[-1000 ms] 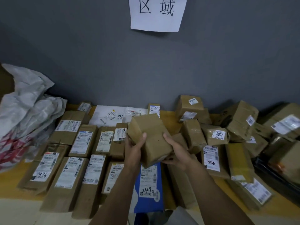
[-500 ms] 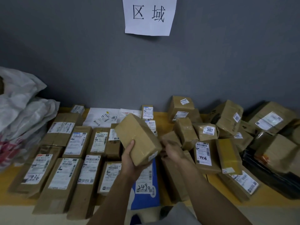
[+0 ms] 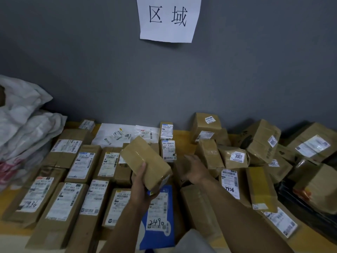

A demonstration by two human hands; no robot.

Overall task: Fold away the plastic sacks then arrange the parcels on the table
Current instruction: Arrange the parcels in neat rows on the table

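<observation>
above the labelled parcels (image 3: 82, 167) lined up on the table (image 3: 184, 137), the left hand (image 3: 141, 187) grips a plain brown box (image 3: 145, 161), held tilted. the right hand (image 3: 195, 169) hovers just beside it, fingers loosely spread and holding nothing. white plastic sacks (image 3: 23, 125) are heaped at the far left.

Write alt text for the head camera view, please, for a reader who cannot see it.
A person's left hand holds a brown parcel above a table covered with labelled parcels; the right hand reaches open toward a jumbled pile. White plastic sacks lie at left; a paper sign hangs on the grey wall.
</observation>
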